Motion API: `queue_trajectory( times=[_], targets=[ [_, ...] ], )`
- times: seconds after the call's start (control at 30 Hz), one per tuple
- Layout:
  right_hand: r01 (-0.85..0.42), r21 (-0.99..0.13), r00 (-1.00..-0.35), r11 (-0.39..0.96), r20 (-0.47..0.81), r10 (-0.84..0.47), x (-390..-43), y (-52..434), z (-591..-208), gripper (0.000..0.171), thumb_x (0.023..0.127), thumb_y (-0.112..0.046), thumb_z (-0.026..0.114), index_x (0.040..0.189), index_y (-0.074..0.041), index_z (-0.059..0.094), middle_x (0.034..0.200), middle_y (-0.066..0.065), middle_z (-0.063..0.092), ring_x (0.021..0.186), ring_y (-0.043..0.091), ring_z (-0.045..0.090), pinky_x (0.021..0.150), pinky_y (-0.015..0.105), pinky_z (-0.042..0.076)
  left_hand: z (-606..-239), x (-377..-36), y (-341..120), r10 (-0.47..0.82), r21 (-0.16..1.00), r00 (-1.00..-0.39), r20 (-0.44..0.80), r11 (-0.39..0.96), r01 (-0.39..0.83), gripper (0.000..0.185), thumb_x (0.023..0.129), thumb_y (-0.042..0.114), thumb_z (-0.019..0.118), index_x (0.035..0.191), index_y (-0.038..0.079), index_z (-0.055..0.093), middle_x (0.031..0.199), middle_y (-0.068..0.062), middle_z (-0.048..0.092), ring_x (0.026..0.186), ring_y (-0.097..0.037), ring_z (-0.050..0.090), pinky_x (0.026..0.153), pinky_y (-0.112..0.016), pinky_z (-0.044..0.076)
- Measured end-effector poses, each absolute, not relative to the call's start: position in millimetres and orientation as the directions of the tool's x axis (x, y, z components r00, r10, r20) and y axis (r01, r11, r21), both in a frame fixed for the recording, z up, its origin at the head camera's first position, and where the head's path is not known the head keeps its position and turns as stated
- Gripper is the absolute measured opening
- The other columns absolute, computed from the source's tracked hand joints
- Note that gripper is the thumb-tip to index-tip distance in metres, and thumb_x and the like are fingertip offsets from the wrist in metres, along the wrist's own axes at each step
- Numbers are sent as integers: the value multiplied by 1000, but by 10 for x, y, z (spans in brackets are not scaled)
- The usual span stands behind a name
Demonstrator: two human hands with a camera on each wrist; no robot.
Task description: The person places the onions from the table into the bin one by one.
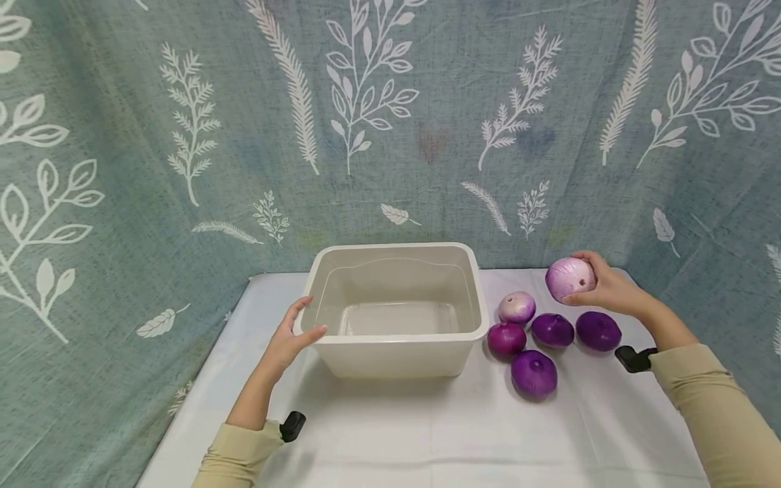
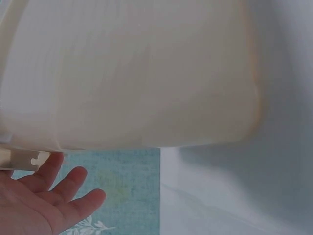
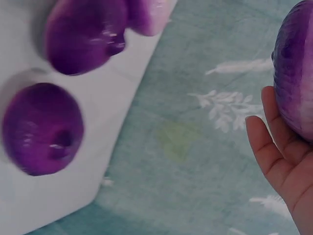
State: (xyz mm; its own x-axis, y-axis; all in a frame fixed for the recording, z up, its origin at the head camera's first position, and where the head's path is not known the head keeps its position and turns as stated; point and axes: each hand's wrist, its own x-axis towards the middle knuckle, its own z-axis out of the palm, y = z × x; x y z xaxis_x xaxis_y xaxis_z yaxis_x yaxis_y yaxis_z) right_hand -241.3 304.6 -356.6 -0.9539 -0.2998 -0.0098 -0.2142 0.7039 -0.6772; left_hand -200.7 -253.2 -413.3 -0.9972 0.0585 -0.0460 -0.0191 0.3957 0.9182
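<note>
A cream plastic tub (image 1: 396, 355) stands empty in the middle of the white table. My left hand (image 1: 297, 333) rests on its near left corner, thumb on the rim and fingers straight along the side. In the left wrist view the tub wall (image 2: 132, 73) fills the frame above my open left palm (image 2: 44, 198). My right hand (image 1: 604, 286) grips a pale purple onion (image 1: 569, 278), lifted just above the table at the right. The right wrist view shows that onion (image 3: 296, 83) cupped in my right palm (image 3: 283, 166).
Several more onions lie right of the tub: one pale (image 1: 517, 306), the others dark purple (image 1: 506, 338) (image 1: 552, 330) (image 1: 598, 330) (image 1: 533, 373). A teal leaf-print curtain (image 1: 390, 135) closes in the back and both sides. The table's white cloth (image 1: 427, 427) runs toward me.
</note>
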Motion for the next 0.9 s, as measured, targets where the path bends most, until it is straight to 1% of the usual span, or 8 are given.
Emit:
queue_trajectory(
  times=[0.13,0.33,0.53,0.77,0.9],
  targets=[
    [-231,-692,-946,684,-5,-325,-2477,2931,-3430,84,81,-22,69,138,1,13,130,31,28,111,44,43,80,49,46,-4135,-2016,-2534,56,917,-998,-41,398,-16,74,84,25,63,144,17,20,152,-15,10,138,-36,8,102,-64,16],
    [-272,-720,-931,638,30,-363,-2607,2741,-3279,83,79,-16,71,137,2,15,131,30,29,109,41,45,79,43,47,-4211,-2041,-2564,56,912,-998,-17,411,8,75,84,29,64,144,18,21,152,-13,10,138,-37,7,101,-66,16],
    [-312,-710,-915,631,46,-400,-2722,2542,-3133,84,78,-18,72,139,-1,16,131,27,31,108,38,48,80,43,47,-4217,-2041,-2568,54,909,-998,-18,416,6,75,84,30,64,145,19,21,152,-13,10,138,-37,6,100,-66,16],
    [-352,-698,-898,624,65,-434,-2820,2299,-3049,83,76,-18,74,138,-3,20,126,24,40,104,34,52,81,42,47,-4222,-2037,-2560,53,909,-998,-18,416,5,75,84,30,64,145,19,21,152,-13,11,138,-37,7,101,-66,17],
    [-364,-708,-885,605,61,-462,-2867,2158,-3026,84,76,-18,74,139,-5,20,128,23,39,106,33,51,82,41,47,-4219,-2041,-2562,53,910,-999,-13,414,10,75,84,30,64,144,18,21,152,-14,11,138,-37,7,101,-65,16]
  ],
)
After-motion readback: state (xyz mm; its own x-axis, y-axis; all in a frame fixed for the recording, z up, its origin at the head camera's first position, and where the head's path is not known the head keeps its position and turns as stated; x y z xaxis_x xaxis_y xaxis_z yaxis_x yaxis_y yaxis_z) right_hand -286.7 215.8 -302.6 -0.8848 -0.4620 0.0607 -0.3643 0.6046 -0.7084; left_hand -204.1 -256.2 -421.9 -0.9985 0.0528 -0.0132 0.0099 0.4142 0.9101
